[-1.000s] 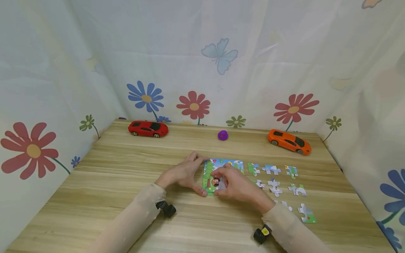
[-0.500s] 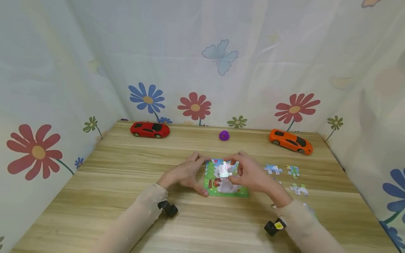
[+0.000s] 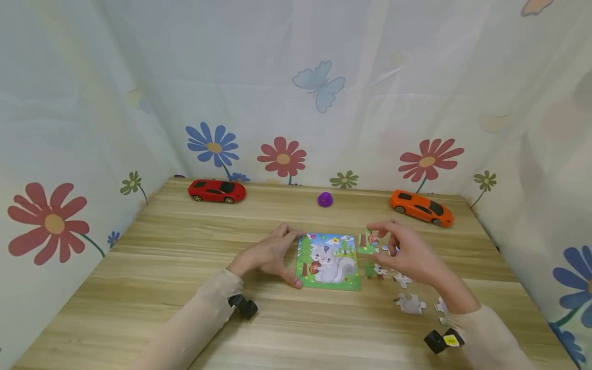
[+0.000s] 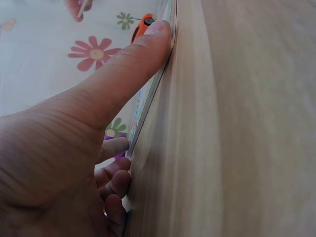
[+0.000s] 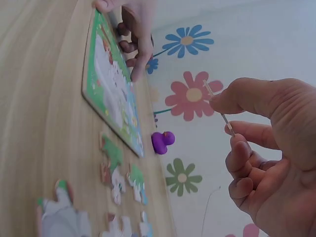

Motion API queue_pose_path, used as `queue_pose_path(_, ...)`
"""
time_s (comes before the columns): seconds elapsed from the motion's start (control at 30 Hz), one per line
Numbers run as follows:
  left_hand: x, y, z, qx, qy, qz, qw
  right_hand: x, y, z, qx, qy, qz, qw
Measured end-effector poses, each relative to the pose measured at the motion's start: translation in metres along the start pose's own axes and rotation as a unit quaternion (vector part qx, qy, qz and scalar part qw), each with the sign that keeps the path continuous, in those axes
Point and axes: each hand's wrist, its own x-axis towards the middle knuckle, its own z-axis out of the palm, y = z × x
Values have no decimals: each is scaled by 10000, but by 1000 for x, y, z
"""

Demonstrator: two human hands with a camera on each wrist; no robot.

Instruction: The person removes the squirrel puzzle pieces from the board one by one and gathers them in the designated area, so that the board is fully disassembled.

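Two hands: left hand (image 3: 270, 254) braces the puzzle board (image 3: 328, 262) (fingers straight), right hand (image 3: 409, 254) pinches a puzzle piece (image 3: 368, 242).

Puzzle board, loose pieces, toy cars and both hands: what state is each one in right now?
Puzzle board: flat on the table, squirrel picture up.
Left hand: thumb and fingers braced on the board's left edge.
Right hand: raised, pinching a puzzle piece.
Loose pieces: flat on the table.
Red car: on its wheels.
Orange car: on its wheels.

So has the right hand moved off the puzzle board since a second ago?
Yes. The right hand has gone right, off the puzzle board, toward the orange car side, pinching a puzzle piece. The left hand stays at the board's left edge.
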Motion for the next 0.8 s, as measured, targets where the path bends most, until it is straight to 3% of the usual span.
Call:
queue_pose_path(0.2,0,0,0,8,-3,-15,10000,-20,11,-1,-105,-28,-1,9999)
queue_pose_path(0.4,1,0,1,-7,13,-16,10000,-41,24,10,275,-221,198,9992)
queue_pose_path(0.8,1,-2,2,-25,12,15,10000,-57,41,36,463,-549,-124,9973)
